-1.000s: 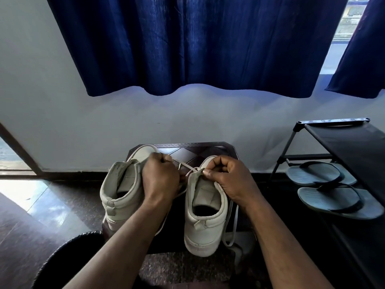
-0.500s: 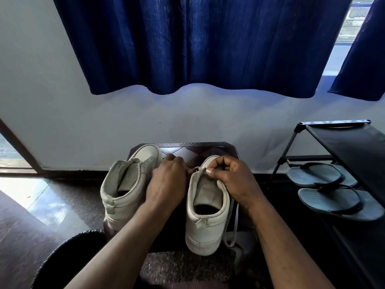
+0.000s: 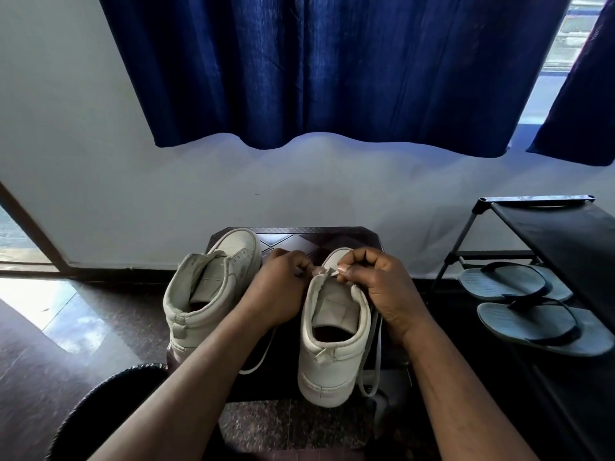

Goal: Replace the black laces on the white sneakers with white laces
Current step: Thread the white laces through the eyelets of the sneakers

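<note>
While both hands work at its top eyelets, one white sneaker is being laced on a dark stool.

Head view: the right hand (image 3: 376, 291) pinches the tip of a white flat lace (image 3: 371, 361) between curled thumb and forefinger at the collar of the right-side white leather high-top sneaker (image 3: 332, 344). The left hand (image 3: 279, 287) has its fingers curled, thumb tip just beside that lace tip; whether it grips the lace cannot be told. Loose lace hangs down both sides of this sneaker. The left-side white leather high-top sneaker (image 3: 206, 294) stands beside it, unlaced, on the dark patterned wooden stool (image 3: 316, 237). Grey flip-flops (image 3: 519, 284) lie on a black metal shoe rack (image 3: 565, 234) at right.
</note>
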A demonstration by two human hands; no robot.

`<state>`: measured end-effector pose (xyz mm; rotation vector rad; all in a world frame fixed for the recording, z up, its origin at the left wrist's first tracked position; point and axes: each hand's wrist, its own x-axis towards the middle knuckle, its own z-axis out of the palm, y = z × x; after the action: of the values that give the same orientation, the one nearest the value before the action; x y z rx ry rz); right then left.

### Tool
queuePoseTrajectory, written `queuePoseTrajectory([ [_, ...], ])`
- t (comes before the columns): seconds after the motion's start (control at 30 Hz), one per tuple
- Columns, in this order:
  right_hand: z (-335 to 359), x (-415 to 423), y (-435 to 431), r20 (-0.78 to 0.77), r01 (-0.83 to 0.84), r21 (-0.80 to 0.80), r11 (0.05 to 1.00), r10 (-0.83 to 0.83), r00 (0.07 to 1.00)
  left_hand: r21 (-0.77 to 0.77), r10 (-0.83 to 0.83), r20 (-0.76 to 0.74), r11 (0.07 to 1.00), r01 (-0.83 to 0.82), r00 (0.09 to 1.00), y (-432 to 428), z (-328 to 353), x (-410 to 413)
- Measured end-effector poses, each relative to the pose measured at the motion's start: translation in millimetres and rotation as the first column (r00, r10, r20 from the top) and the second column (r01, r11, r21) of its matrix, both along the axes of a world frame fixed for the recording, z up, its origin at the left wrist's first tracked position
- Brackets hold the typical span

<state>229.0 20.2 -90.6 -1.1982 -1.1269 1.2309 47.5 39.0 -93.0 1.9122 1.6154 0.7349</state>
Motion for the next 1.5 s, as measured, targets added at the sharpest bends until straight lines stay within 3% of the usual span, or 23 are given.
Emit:
queuePoseTrajectory([
  [0.1, 0.4, 2.7, -1.7, -0.040, 0.021, -0.022, 1.000, -0.022, 0.999, -0.006, 0.052, -0.333, 0.998, -0.058, 0.942, -7.5, -2.1, -3.0],
  [0.17, 1.0, 4.8, -2.5, -0.081, 0.035, -0.040, 0.999, -0.039, 0.996, 0.019, 0.063, -0.352, 0.998, -0.061, 0.934, -12.6, -0.5, -0.3],
  [0.27, 1.5, 4.6, -1.5, -0.087, 0.040, -0.044, 0.998, -0.044, 0.995, 0.133, 0.085, -0.127, 0.989, -0.068, 0.988, -9.9, 6.7, 3.2],
  [0.33, 0.3, 2.5, -0.4, -0.082, 0.043, -0.040, 0.998, -0.046, 0.996, 0.076, 0.038, 0.059, 0.996, -0.042, 0.998, -3.8, 7.1, 1.4],
  [0.53, -0.4, 2.6, -0.3, -0.039, 0.043, -0.030, 0.999, -0.044, 0.998, -0.060, -0.050, 0.192, 0.996, 0.063, 0.980, -2.7, 1.9, 4.3],
  [0.6, -0.4, 2.5, -0.7, -0.018, 0.044, -0.022, 0.999, -0.044, 0.999, -0.043, -0.047, 0.075, 0.998, 0.050, 0.996, 0.2, 2.5, 2.5],
  [0.7, -0.1, 3.3, -1.6, -0.024, 0.045, -0.032, 0.998, -0.045, 0.999, -0.069, 0.030, -0.216, 0.997, -0.046, 0.976, -6.3, 2.2, 0.0],
  [0.77, 0.3, 3.7, -1.9, -0.047, 0.048, -0.044, 0.998, -0.050, 0.998, -0.012, 0.084, -0.299, 0.996, -0.092, 0.950, -10.1, -0.9, 0.6],
  [0.83, 0.5, 3.6, -1.7, -0.052, 0.047, -0.046, 0.998, -0.050, 0.997, 0.074, 0.089, -0.193, 0.994, -0.076, 0.977, -7.6, -1.1, 1.2],
  [0.93, 0.3, 2.0, -1.7, -0.051, 0.040, -0.039, 0.998, -0.042, 0.998, 0.032, 0.016, 0.101, 0.999, -0.019, 0.995, -2.8, 4.7, 0.8],
  [1.07, 0.5, 1.7, -1.4, -0.034, 0.041, -0.040, 0.998, -0.042, 0.999, -0.031, -0.039, 0.178, 0.998, 0.045, 0.983, -4.1, 3.2, 4.2],
  [1.13, 0.6, 1.5, -1.7, -0.027, 0.035, -0.038, 0.999, -0.036, 0.999, -0.043, -0.022, 0.125, 0.999, 0.028, 0.992, -0.3, 1.3, 3.0],
  [1.27, 0.6, 2.1, -1.8, -0.047, 0.041, -0.049, 0.998, -0.043, 0.998, 0.003, 0.050, -0.291, 0.999, -0.051, 0.955, -6.3, 1.6, -2.7],
  [1.33, 1.1, 2.6, -1.5, -0.049, 0.044, -0.051, 0.998, -0.047, 0.998, 0.036, 0.074, -0.361, 0.997, -0.066, 0.929, -12.1, -0.7, -1.2],
  [1.4, 1.2, 2.7, -1.0, -0.048, 0.047, -0.051, 0.998, -0.050, 0.998, 0.082, 0.077, -0.262, 0.995, -0.057, 0.962, -10.7, 0.1, -0.1],
  [1.5, 1.0, 1.2, -0.9, -0.048, 0.050, -0.050, 0.997, -0.053, 0.997, 0.024, -0.012, 0.027, 1.000, 0.012, 1.000, -5.2, 5.2, 0.5],
])
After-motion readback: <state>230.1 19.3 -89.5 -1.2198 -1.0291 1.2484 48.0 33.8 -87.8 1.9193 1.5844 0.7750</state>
